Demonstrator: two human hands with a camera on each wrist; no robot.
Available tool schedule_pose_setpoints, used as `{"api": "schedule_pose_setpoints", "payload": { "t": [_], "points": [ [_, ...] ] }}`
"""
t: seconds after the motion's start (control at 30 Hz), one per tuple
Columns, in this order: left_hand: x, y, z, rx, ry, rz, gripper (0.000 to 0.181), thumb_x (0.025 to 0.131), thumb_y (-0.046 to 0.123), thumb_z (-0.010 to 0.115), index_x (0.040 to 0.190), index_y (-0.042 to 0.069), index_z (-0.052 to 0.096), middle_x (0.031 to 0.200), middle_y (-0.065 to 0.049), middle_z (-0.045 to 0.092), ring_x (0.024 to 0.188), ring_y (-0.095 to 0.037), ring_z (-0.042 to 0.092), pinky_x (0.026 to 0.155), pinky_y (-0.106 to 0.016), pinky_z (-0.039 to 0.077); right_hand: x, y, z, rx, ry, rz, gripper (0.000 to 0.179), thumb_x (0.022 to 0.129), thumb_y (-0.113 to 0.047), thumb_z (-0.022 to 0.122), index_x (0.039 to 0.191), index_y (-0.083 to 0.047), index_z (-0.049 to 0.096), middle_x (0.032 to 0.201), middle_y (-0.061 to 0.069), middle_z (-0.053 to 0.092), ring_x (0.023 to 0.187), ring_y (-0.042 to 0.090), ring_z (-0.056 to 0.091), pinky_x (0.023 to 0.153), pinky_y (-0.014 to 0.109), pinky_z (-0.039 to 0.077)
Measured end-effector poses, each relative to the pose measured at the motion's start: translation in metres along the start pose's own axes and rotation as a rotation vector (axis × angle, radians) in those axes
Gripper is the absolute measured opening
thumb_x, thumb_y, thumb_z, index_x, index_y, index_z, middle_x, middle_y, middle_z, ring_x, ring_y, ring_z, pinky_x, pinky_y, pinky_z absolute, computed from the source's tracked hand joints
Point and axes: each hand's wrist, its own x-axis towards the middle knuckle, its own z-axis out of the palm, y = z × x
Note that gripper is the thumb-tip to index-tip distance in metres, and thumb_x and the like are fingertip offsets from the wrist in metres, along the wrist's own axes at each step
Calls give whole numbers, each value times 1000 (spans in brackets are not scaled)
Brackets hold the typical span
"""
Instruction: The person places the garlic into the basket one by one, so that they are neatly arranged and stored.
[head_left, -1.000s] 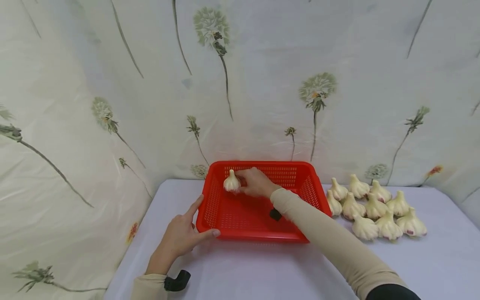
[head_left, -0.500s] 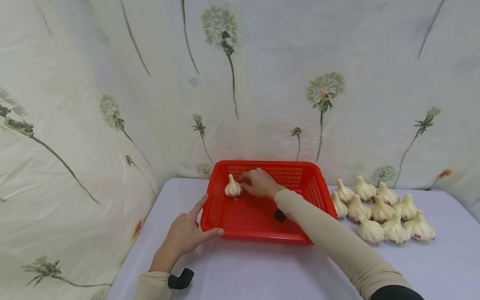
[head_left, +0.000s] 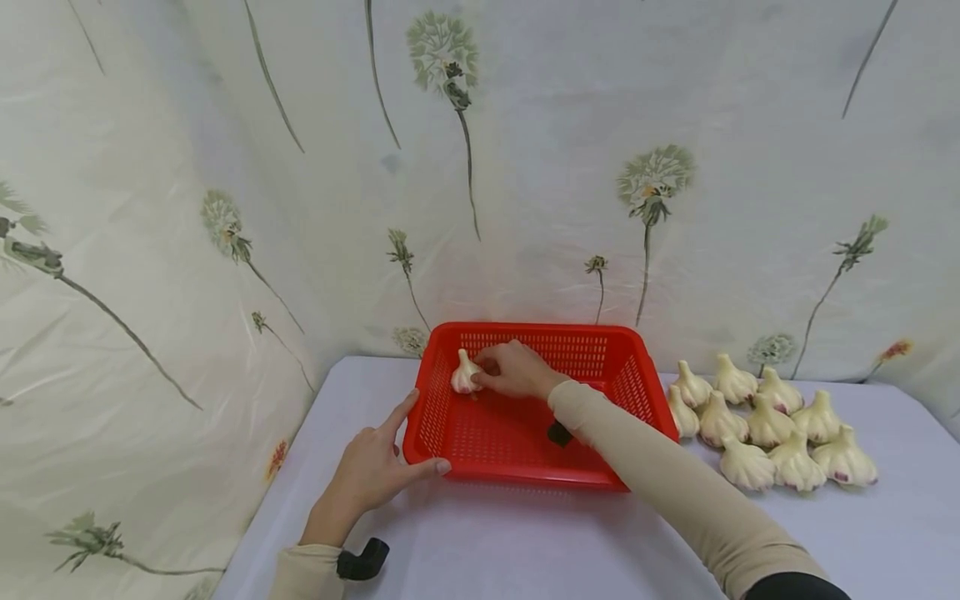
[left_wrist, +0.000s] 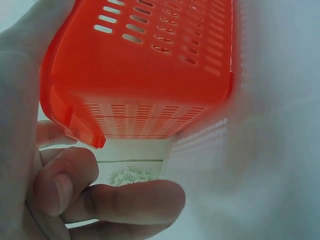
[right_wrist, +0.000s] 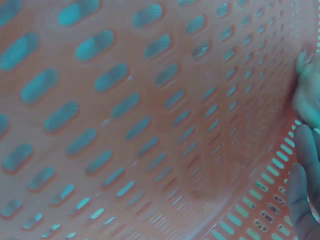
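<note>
basket point(head_left: 495, 437): smooth glossy plastic | garlic bulb point(head_left: 462, 379): papery, matt | right sleeve point(head_left: 660, 475): matt cloth | backdrop point(head_left: 540, 200): faintly glossy

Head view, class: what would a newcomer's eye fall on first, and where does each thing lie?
First, probably, the bright red perforated basket, near the middle of the white-covered table, with one garlic bulb inside toward its left end, beside the fingers of the right hand. Next might come the ten pale garlic bulbs clustered on the table to the basket's right. Behind everything hangs a pale sheet printed with dandelions.

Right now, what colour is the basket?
The basket is red; it shows best in the head view.
</note>
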Motion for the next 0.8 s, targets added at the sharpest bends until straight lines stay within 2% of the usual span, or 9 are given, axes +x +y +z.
{"api": "schedule_pose_setpoints", "payload": {
  "t": [0.23,0.43,0.63,0.8],
  "points": [
    [-1,0,-1,-5,-1,-6,107,65,82,67,155,36,30,55,3,48,53,-11,44,48,-27,35,2,0,1,4,-10,3,28,93,-33,69,114,-15,73,96,-4,74,72,6,60,75,29,53],
    [1,0,0,-18,-7,0,106,66,80,68,155,36,30,54,3,47,51,-11,43,46,-27,34,2,-2,-5,1,-53,19,28,94,-33,68,115,-14,72,98,-4,73,76,8,61,76,32,52],
    [1,4,0,-22,4,5,108,65,81,69,155,35,31,52,2,46,49,-11,42,46,-27,33,-5,-4,-30,5,-69,31,34,94,-33,69,120,-13,70,105,-1,73,87,11,68,81,33,55],
    [-2,5,1,-25,-9,-34,104,68,72,74,155,35,31,56,1,49,52,-13,45,48,-28,37,-20,-7,-69,-10,-100,18,39,93,-34,69,123,-9,69,113,4,71,95,16,67,85,37,54]
  ]
}}
